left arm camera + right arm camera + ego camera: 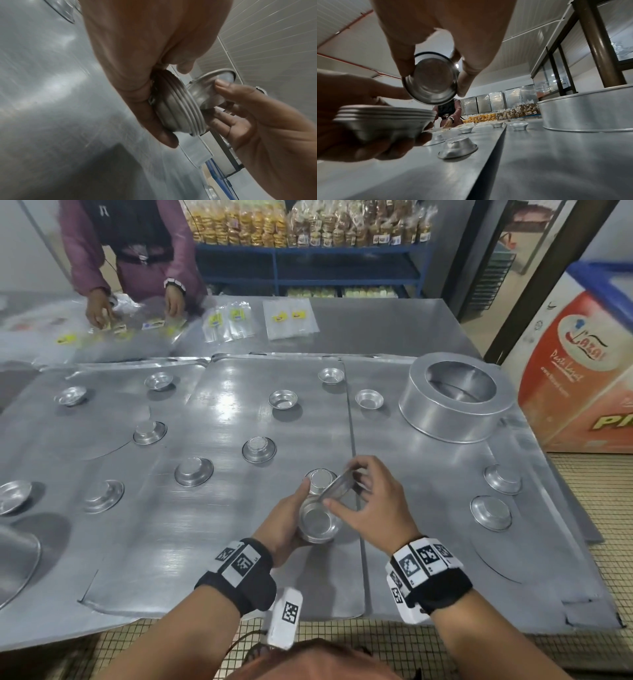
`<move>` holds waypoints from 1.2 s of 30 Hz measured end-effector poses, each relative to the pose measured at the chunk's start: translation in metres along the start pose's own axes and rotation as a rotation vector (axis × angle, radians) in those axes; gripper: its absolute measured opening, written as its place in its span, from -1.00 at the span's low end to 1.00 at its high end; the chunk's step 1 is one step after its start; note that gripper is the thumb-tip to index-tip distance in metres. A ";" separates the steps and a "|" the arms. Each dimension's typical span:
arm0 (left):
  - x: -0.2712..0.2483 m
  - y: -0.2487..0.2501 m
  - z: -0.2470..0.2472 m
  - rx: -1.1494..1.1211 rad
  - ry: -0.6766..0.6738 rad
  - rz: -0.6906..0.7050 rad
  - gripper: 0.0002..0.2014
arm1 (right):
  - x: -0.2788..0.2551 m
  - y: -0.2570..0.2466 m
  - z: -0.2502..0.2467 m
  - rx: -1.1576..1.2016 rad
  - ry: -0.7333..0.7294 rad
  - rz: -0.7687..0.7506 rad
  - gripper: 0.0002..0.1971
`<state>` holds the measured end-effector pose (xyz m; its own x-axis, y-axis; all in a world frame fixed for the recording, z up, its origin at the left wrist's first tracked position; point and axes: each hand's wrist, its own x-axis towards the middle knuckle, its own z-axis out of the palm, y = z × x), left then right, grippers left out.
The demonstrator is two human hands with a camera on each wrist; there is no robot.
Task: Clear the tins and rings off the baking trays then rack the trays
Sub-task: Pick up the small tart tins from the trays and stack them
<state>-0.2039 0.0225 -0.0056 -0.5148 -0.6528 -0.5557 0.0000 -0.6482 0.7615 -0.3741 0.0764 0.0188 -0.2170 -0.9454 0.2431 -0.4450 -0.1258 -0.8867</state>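
My left hand [291,518] grips a nested stack of small metal tins [317,523] just above the middle baking tray [219,542]; the stacked rims show in the left wrist view [181,115] and the right wrist view [385,119]. My right hand [363,494] pinches a single tin [337,484] by its rim, tilted over the stack, also seen as tin [431,81] and tin [205,93]. An upturned tin [320,475] sits on the tray just behind my hands. Several more small tins lie scattered on the trays, such as tin [259,449] and tin [491,512].
A large round ring [457,397] stands on the right tray [445,542]. Another big pan [17,563] lies at the left edge. A person in purple [137,268] handles plastic bags [227,320] at the table's far side. A freezer [589,364] stands on the right.
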 end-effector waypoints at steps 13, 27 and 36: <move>0.000 0.004 -0.014 -0.041 0.046 0.131 -0.69 | -0.011 0.003 0.010 0.034 -0.273 0.079 -0.56; 0.017 0.005 0.006 0.090 0.087 0.076 -0.70 | 0.022 0.069 -0.075 -0.795 -0.110 0.275 -0.53; 0.028 0.003 0.028 0.120 0.095 0.057 -0.69 | 0.019 0.114 -0.138 -1.065 0.034 0.709 -0.53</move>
<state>-0.2426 0.0129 -0.0092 -0.4335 -0.7250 -0.5352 -0.0781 -0.5614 0.8238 -0.5485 0.0853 -0.0234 -0.7061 -0.6966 -0.1273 -0.6929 0.7167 -0.0785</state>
